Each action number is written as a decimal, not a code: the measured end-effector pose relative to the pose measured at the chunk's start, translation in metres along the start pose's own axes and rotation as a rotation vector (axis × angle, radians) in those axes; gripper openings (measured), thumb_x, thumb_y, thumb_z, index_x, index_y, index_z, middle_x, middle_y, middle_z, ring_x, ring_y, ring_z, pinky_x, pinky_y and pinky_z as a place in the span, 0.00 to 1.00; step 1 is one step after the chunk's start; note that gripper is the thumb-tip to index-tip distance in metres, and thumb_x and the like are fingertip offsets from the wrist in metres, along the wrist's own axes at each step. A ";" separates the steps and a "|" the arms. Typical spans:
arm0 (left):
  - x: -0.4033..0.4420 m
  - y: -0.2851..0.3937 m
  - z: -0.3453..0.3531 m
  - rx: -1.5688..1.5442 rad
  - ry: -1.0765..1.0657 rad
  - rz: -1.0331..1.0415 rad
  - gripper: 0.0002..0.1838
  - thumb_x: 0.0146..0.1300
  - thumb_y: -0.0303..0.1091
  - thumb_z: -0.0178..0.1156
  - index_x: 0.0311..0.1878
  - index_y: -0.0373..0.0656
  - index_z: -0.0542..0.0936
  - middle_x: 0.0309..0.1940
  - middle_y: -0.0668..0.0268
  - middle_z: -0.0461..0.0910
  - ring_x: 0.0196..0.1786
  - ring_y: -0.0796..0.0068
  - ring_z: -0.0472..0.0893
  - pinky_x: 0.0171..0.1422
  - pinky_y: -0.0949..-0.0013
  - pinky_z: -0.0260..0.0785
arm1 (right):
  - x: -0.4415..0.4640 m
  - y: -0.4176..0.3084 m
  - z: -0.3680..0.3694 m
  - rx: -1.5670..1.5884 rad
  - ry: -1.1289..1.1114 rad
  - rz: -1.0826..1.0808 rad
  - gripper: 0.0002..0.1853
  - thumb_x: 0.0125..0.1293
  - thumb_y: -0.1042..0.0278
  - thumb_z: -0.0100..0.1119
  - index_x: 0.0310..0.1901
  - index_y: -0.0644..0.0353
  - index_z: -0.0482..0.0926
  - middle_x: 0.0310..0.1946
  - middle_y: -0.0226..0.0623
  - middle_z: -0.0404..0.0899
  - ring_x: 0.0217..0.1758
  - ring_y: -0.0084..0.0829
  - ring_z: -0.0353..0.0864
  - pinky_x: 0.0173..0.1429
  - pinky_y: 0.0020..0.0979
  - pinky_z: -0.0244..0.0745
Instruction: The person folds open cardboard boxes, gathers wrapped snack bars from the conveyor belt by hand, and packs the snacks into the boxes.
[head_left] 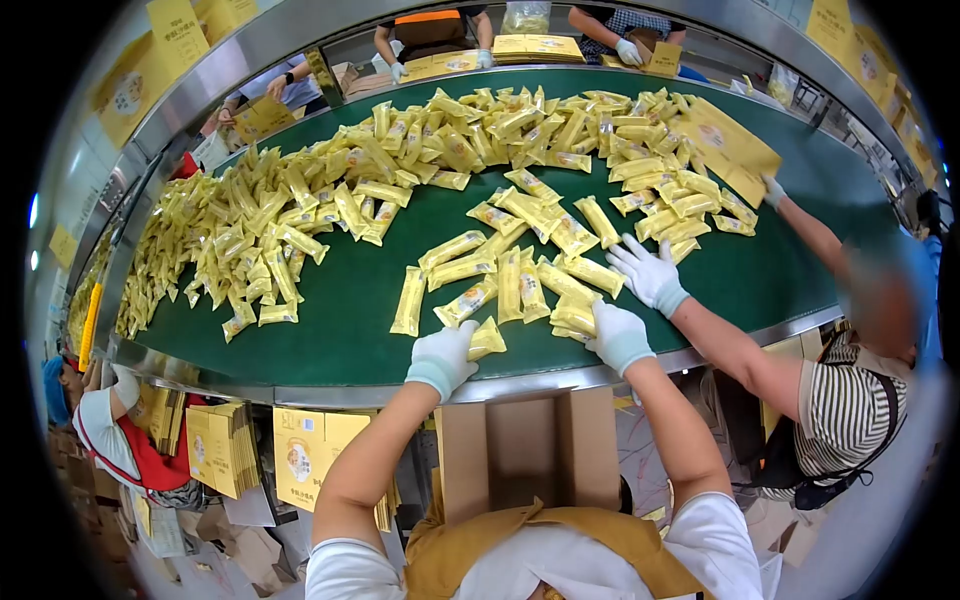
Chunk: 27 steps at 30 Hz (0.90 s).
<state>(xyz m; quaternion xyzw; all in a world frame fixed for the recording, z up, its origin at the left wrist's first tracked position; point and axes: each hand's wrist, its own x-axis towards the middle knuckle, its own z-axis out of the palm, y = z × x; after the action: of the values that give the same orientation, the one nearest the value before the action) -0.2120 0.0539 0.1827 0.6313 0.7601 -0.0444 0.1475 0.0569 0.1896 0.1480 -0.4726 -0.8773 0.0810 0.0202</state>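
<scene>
Many yellow wrapped packets [508, 285] lie on the green belt [330, 345]. Near the belt's front edge my left hand [443, 358], in a white glove, has its fingers closed around a yellow packet [487, 340]. To the right, my right hand [617, 336], also gloved, grips yellow packets [573, 316] at the front of the loose group. Several packets lie between and beyond both hands. Below the belt edge, against my body, stands an open cardboard box [522, 450].
At the right a co-worker's gloved hand [648, 272] rests beside packets, the other holding a flat yellow carton [728, 150]. A large packet heap [250, 200] covers the belt's left and back. Folded cartons [222, 448] stand below left. More people work across the belt.
</scene>
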 end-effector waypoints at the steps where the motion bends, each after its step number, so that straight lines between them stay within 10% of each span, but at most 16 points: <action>1: 0.002 -0.002 0.007 0.003 0.025 0.009 0.30 0.58 0.45 0.71 0.64 0.57 0.74 0.45 0.60 0.86 0.49 0.57 0.86 0.52 0.55 0.78 | -0.005 0.001 0.000 -0.013 -0.002 -0.017 0.22 0.55 0.59 0.74 0.47 0.56 0.76 0.35 0.40 0.84 0.42 0.43 0.87 0.45 0.43 0.81; 6: 0.010 -0.014 0.030 0.167 0.272 0.153 0.33 0.59 0.48 0.70 0.66 0.53 0.72 0.42 0.62 0.84 0.46 0.60 0.85 0.52 0.57 0.77 | -0.020 0.025 0.009 -0.239 0.400 -0.167 0.11 0.56 0.68 0.64 0.42 0.53 0.77 0.30 0.32 0.79 0.39 0.36 0.84 0.45 0.39 0.76; 11: -0.001 -0.015 0.034 0.245 0.452 0.444 0.45 0.59 0.60 0.67 0.73 0.44 0.66 0.49 0.59 0.79 0.58 0.60 0.78 0.60 0.58 0.70 | -0.053 0.009 -0.017 -0.192 0.319 -0.232 0.41 0.53 0.47 0.73 0.65 0.61 0.70 0.50 0.40 0.77 0.56 0.42 0.75 0.61 0.43 0.69; 14: -0.004 -0.014 0.018 0.112 0.118 0.342 0.54 0.56 0.66 0.67 0.76 0.39 0.62 0.58 0.55 0.75 0.64 0.57 0.73 0.63 0.56 0.66 | -0.049 0.029 0.001 -0.128 0.171 -0.208 0.56 0.48 0.37 0.76 0.72 0.64 0.61 0.57 0.44 0.73 0.60 0.46 0.72 0.64 0.45 0.66; 22: 0.001 -0.013 0.037 0.229 0.310 0.344 0.54 0.52 0.65 0.70 0.73 0.36 0.65 0.61 0.52 0.74 0.66 0.56 0.72 0.69 0.51 0.62 | -0.013 -0.001 -0.033 -0.170 -0.209 -0.084 0.54 0.35 0.30 0.79 0.60 0.63 0.74 0.49 0.44 0.75 0.55 0.44 0.71 0.60 0.41 0.66; 27: 0.003 -0.017 0.041 0.137 0.278 0.358 0.54 0.53 0.62 0.71 0.74 0.35 0.64 0.62 0.51 0.73 0.66 0.55 0.72 0.71 0.53 0.60 | -0.011 -0.017 0.002 -0.064 0.051 -0.193 0.49 0.38 0.29 0.78 0.53 0.63 0.74 0.45 0.47 0.75 0.55 0.45 0.73 0.60 0.41 0.69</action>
<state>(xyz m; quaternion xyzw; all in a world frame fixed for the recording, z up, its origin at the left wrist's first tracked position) -0.2218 0.0435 0.1410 0.7646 0.6443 0.0182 0.0039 0.0484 0.1713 0.1488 -0.3881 -0.9201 0.0387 0.0349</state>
